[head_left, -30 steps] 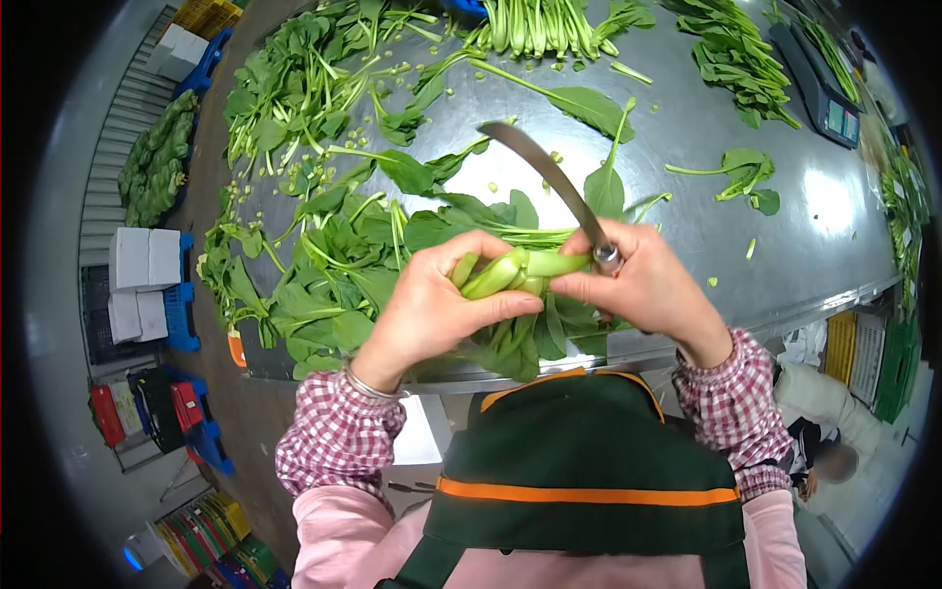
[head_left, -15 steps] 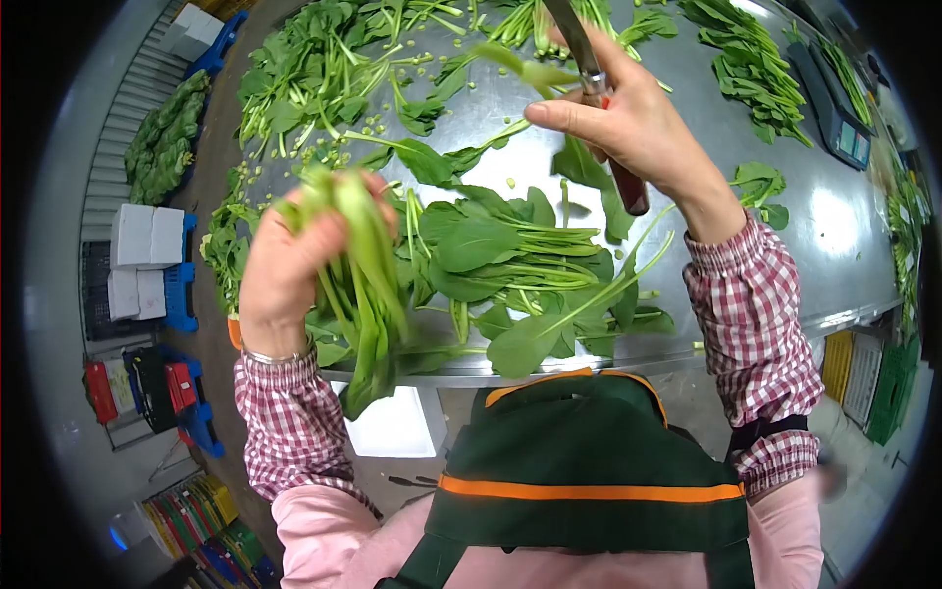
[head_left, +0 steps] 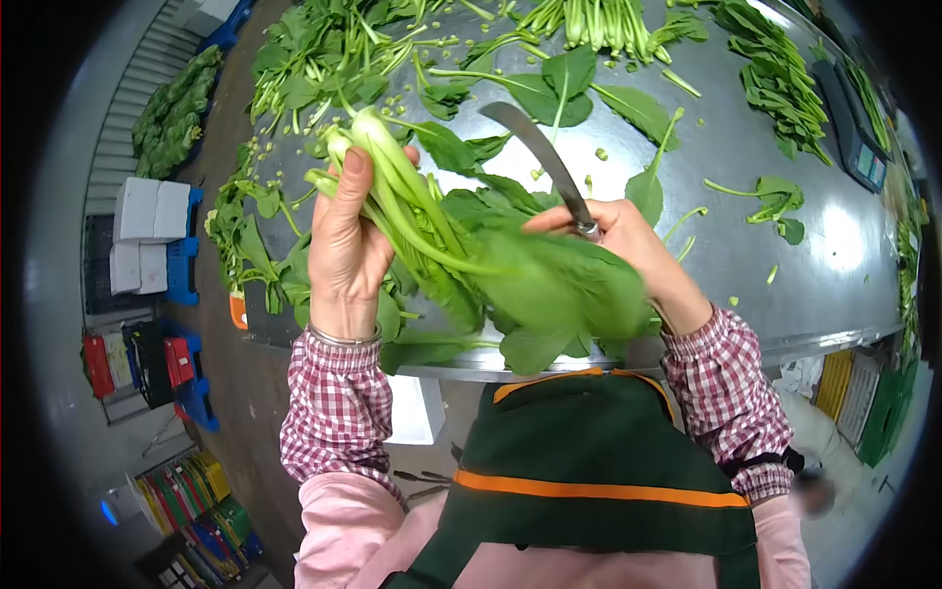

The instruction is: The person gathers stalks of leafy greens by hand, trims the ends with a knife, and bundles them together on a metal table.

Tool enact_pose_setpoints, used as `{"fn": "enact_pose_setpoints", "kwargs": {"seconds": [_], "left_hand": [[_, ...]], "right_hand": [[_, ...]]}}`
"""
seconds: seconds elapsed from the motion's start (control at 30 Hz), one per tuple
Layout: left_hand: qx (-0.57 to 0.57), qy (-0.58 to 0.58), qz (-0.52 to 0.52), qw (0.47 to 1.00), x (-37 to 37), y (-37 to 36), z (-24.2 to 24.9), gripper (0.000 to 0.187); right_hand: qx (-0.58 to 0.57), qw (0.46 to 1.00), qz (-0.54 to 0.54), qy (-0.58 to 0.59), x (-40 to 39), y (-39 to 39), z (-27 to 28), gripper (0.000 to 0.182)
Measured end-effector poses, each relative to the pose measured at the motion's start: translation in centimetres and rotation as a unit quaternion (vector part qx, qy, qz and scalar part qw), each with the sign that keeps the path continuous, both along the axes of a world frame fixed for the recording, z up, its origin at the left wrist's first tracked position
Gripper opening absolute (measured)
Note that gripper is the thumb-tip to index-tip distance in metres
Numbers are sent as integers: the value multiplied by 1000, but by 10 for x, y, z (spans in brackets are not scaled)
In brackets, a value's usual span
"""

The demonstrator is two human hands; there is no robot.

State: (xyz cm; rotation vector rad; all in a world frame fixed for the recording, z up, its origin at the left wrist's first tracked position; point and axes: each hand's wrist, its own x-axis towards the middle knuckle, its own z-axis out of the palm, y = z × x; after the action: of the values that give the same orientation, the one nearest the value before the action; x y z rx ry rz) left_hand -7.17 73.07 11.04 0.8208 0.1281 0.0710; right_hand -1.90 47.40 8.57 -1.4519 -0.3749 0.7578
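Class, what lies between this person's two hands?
In the head view, a leafy bunch, held in the left hand, stretches towards the right hand; loose leaves lie beyond.

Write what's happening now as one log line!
left hand: holds leafy green vegetable bunch | right hand: holds curved grey metal knife | below: shiny grey metal table

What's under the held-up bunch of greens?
Around the edges of the bunch, loose leaves show on the metal table. Whatever lies directly beneath its blurred leafy part is covered, so that can't be told.
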Motion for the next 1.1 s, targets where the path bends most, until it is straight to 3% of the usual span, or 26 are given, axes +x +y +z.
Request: {"fn": "enact_pose_setpoints", "kwargs": {"seconds": [0.03,0.07,0.1,0.17,0.23,0.3,0.4,0.5,0.57,0.67,0.7,0.73,0.77,0.8,0.83,0.9,0.97,1.03,1.07,1.1], "left_hand": [[-1,-16,-50,999,3,-6,9,43],[-4,-19,-55,998,7,-14,19,43],[44,-36,-31,998,11,-24,28,40],[92,-51,-8,994,15,-36,29,38],[125,-61,-57,989,21,-42,25,34],[142,-48,-44,988,23,-58,25,35],[184,-37,-52,981,20,-65,38,42],[218,-46,-128,966,16,-52,37,46],[252,-44,-98,962,14,-58,42,43],[434,26,-110,894,10,-45,51,31],[433,28,-109,894,8,-38,52,31],[616,-37,-75,783,5,-30,53,31],[769,-100,-39,631,2,-22,54,31],[813,-107,-23,572,-2,-11,54,32],[806,-62,-33,587,-6,2,52,30],[607,60,-1,792,-12,18,51,30],[578,1,30,815,-12,28,62,31],[587,22,81,805,-16,35,73,34],[701,8,103,706,-21,36,75,34],[808,4,139,573,-25,38,78,33]], "right_hand": [[6,998,46,-49,6,-1,11,24],[-45,997,62,11,12,-6,30,21],[-15,997,56,47,15,-11,36,26],[5,999,26,38,17,-6,50,32],[103,992,-67,3,2,19,56,36],[66,995,-72,-1,2,25,63,33],[62,982,-128,-125,3,24,59,23],[-10,983,-92,-159,9,14,71,20],[-27,978,-87,-186,14,11,68,16],[-85,968,-69,-224,20,3,63,16],[-122,929,-95,-337,26,-2,62,15],[-157,874,-120,-444,29,-6,62,15],[-173,882,-150,-411,31,-12,64,16],[-188,894,-160,-374,35,-17,68,15],[-202,904,-170,-337,40,-20,70,15],[-80,952,-180,-234,44,-18,71,31],[17,973,-185,-137,51,-7,50,36],[-176,935,-170,-256,67,-19,7,35],[-170,924,-120,-321,76,-40,-52,32],[-376,901,19,-214,68,-52,-59,26]]}}
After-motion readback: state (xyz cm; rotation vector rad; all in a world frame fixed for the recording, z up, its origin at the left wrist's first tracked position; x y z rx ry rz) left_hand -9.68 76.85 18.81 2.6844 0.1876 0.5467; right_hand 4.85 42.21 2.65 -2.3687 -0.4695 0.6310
